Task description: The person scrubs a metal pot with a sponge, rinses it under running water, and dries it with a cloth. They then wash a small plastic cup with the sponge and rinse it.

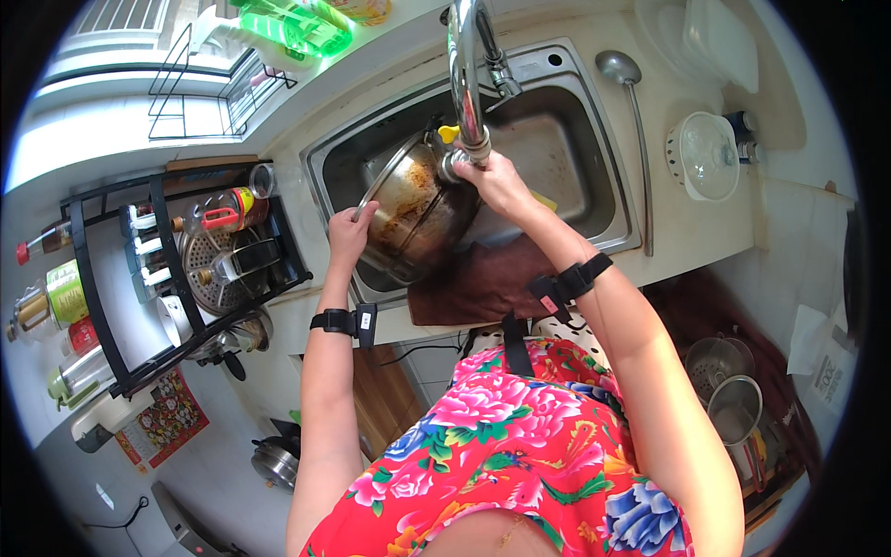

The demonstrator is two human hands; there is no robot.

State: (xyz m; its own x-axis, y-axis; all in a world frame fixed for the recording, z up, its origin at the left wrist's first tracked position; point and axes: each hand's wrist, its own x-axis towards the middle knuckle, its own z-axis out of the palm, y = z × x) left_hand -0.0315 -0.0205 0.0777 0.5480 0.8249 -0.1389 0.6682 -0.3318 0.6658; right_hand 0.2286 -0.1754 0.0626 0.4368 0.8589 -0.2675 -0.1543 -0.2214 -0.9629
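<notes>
A stainless steel pot (411,209) with brown burnt stains is tilted on its side in the left part of the sink (564,167). My left hand (351,233) grips its rim at the left. Close to the pot's upper right side, my right hand (495,182) has its fingers around the nozzle (452,167) at the end of the chrome faucet (465,76); the spout partly covers these fingers. A small yellow piece (449,134) shows beside the nozzle. Under my right forearm, a yellow item (543,200), possibly a sponge, is mostly hidden.
A brown cloth (480,285) drapes over the sink's front edge. To the right lie a long-handled ladle (630,90) and a white bowl (706,157). A black rack (163,216) with bottles stands left. Above, a green bottle (296,28) sits by a wire basket (198,115).
</notes>
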